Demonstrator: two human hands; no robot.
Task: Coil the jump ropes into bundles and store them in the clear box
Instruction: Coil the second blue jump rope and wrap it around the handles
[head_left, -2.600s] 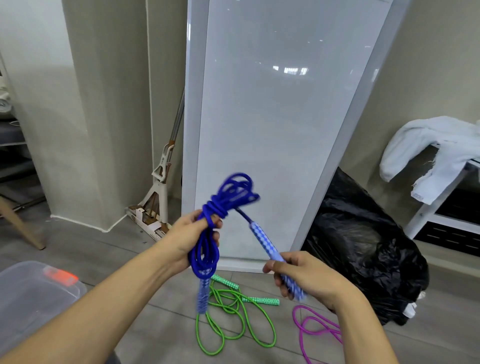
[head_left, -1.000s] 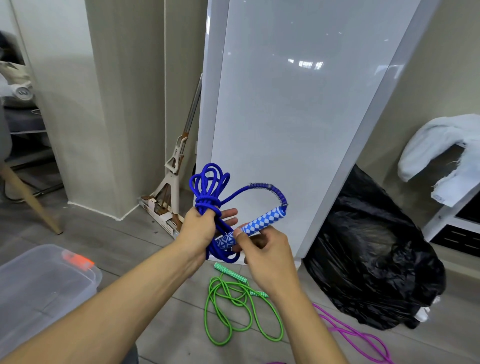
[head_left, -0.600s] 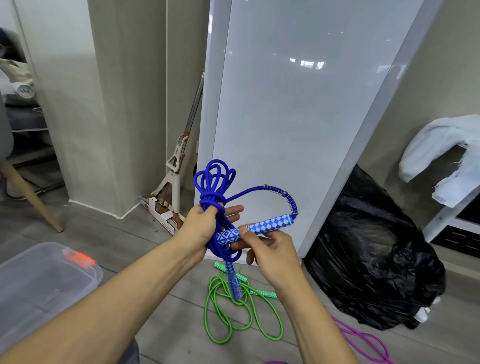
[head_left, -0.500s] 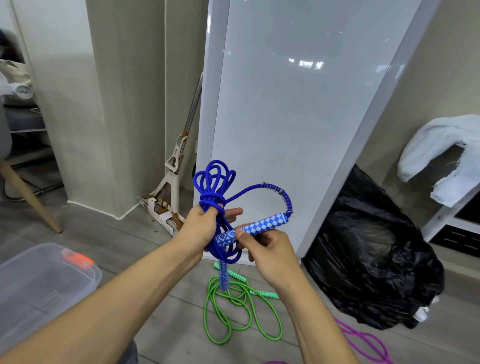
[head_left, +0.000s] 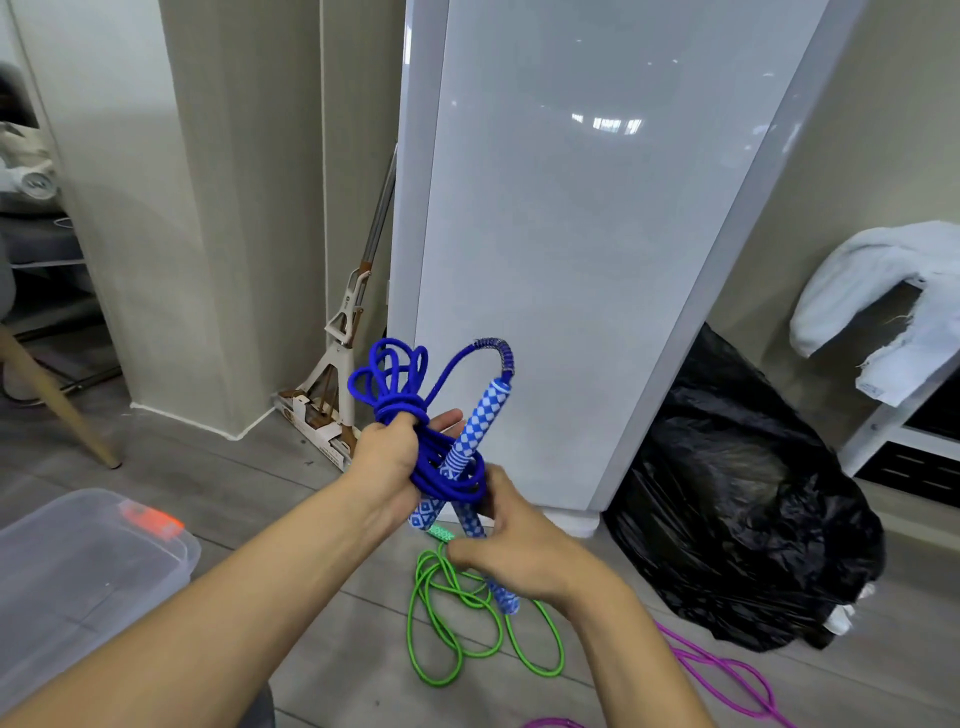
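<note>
Your left hand (head_left: 387, 457) has its fingers (head_left: 445, 419) closed tight round the waist of the blue jump rope (head_left: 397, 376), which is coiled into a bundle with its loops fanning above your fist. Your right hand (head_left: 524, 543) sits just below. Its fingers (head_left: 462, 552) look curled round the lower handle (head_left: 505, 600), whose end pokes out beneath your palm. The upper handle (head_left: 480, 421) slants down through the wraps, with its tail showing under the coil.

I judge you are at the locking step of the first bundle, tucking the handles so the coil cannot spring apart. Next, draw the handles snug against the wraps while your left grip stays firm, then carry the bundle down and left to the clear box (head_left: 62, 587). Its lid appears to be on, with an orange latch (head_left: 150, 521), so you will likely need one hand free to open it.

There are three ropes: the blue one in your hands, plus the green jump rope (head_left: 457, 639) and the purple jump rope (head_left: 727, 675), both lying loose and uncoiled on the floor (head_left: 218, 499) below your hands. The blue rope shows two handles and the green shows one. I can make out none on the purple. There is one box.
</note>
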